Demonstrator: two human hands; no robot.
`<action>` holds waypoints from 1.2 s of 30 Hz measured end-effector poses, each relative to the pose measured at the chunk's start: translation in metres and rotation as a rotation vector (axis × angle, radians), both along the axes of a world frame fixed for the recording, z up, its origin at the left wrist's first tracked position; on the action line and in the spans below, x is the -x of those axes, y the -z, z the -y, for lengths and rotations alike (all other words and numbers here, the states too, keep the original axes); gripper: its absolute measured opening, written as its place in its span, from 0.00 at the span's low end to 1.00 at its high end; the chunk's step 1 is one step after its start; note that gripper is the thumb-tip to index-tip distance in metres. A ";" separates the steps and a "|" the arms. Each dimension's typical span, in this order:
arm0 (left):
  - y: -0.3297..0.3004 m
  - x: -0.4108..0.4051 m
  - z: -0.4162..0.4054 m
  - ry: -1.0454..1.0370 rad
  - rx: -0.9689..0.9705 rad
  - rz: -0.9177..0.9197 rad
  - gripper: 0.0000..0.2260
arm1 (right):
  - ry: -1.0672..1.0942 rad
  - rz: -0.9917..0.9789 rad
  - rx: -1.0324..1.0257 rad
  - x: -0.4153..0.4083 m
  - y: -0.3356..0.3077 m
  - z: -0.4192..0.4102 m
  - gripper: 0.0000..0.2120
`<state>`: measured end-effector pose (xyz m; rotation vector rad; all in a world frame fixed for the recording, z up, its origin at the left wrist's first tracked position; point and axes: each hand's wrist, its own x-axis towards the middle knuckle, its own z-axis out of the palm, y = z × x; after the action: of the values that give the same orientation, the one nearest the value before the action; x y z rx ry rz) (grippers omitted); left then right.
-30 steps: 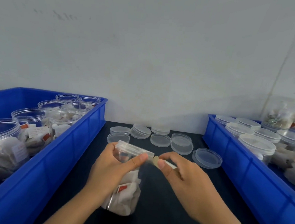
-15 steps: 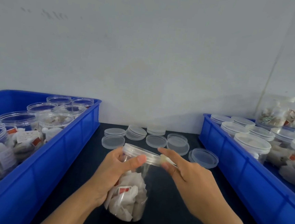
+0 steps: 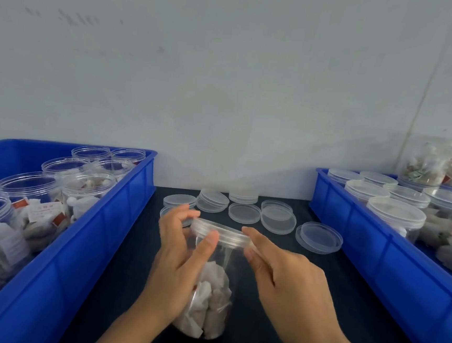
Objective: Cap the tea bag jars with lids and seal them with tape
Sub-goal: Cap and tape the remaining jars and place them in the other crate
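A pale wall [image 3: 226, 89] is rising behind a dark counter [image 3: 273, 334] where two blue bins are standing at either side: the left bin [image 3: 83, 254] is holding open jars [image 3: 26, 189] of tea bags with no lids, while the right bin [image 3: 376, 255] is holding capped jars [image 3: 396, 216], with one more filled jar [image 3: 438, 165] sitting higher at the far right corner. Between the bins, near the front edge of the counter, a person is working on a clear jar [image 3: 207, 306] part-filled with tea bags, its base resting on the counter and its top leaning slightly toward the wall. The left hand [image 3: 178, 271] is grasping the jar, fingers curling round its far side just under the rim and the thumb lying across the near side. A clear lid [image 3: 221, 232] is sitting on the jar's mouth. The right hand [image 3: 289, 275] is touching the lid's right edge with its fingertips [image 3: 249, 232], the fingers lightly bent; whether this grip is pinching a strip of tape there cannot be told, since any tape is too clear to make out. Beyond the hands, spare lids [image 3: 243, 212] are lying scattered and stacked in small piles along the back of the counter, close to the wall.
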<state>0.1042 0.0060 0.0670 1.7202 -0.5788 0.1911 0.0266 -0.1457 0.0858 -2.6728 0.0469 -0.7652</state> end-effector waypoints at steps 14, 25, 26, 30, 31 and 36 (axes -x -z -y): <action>-0.006 0.003 0.002 -0.125 0.027 -0.242 0.32 | -0.089 -0.035 -0.024 0.007 -0.005 -0.007 0.23; -0.009 -0.011 -0.008 0.119 0.107 -0.327 0.32 | -0.114 -0.240 -0.007 0.006 -0.020 0.022 0.19; -0.008 -0.012 -0.009 0.134 0.107 -0.331 0.32 | -0.112 -0.243 0.002 0.005 -0.018 0.023 0.19; -0.008 -0.014 -0.014 0.184 0.134 -0.322 0.29 | -0.136 -0.250 0.010 -0.001 -0.013 0.019 0.19; -0.008 -0.014 -0.014 0.201 0.141 -0.322 0.29 | -0.140 -0.249 0.018 -0.002 -0.013 0.019 0.20; -0.007 -0.015 -0.015 0.260 0.131 -0.329 0.40 | -0.146 -0.230 0.052 -0.003 -0.016 0.016 0.26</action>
<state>0.1197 0.0210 0.0740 1.4919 -0.5254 -0.2306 0.0297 -0.1622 0.1020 -2.7643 -0.1096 -0.4172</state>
